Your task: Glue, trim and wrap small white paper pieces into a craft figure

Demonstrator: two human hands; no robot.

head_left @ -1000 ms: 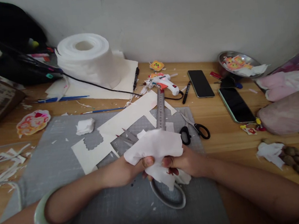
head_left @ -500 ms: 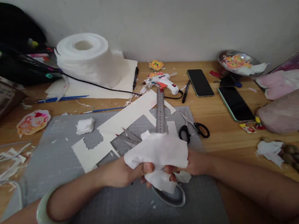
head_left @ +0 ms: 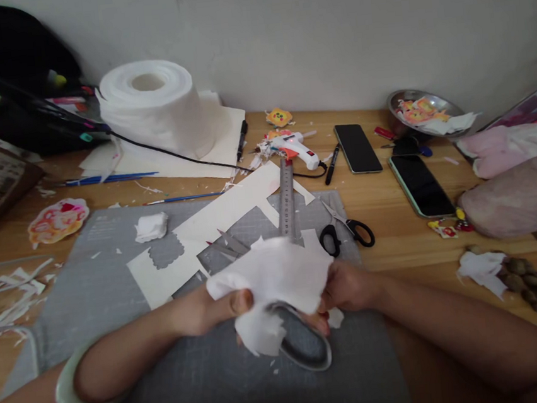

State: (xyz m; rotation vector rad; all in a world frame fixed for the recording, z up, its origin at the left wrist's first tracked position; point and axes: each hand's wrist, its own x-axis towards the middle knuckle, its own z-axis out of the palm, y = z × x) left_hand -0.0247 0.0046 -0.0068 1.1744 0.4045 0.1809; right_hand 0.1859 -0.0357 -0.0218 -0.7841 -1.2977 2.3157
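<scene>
A soft white tissue (head_left: 275, 273) is stretched between my two hands above the grey cutting mat (head_left: 196, 386). My left hand (head_left: 222, 310) is closed on its left side, thumb on top; a smaller white piece (head_left: 261, 332) with an uneven edge hangs below that thumb. My right hand (head_left: 345, 286) pinches the tissue's right edge, its fingertips partly under it. Below the hands lies an oval grey object (head_left: 305, 340) with a pale rim, its far end covered. A metal ruler (head_left: 287, 199) and black-handled scissors (head_left: 344, 226) lie just beyond.
Cut white card (head_left: 222, 212) and a folded white pad (head_left: 151, 227) lie on the mat. Behind stand a large tissue roll (head_left: 148, 111) and a glue gun (head_left: 296, 148) with its cord. Two phones (head_left: 358, 148) and a metal bowl (head_left: 424, 113) are at the right.
My hands have moved apart, the left one going left and the right one to the tissue's edge. The tissue is spread wider, and more of the oval object shows.
</scene>
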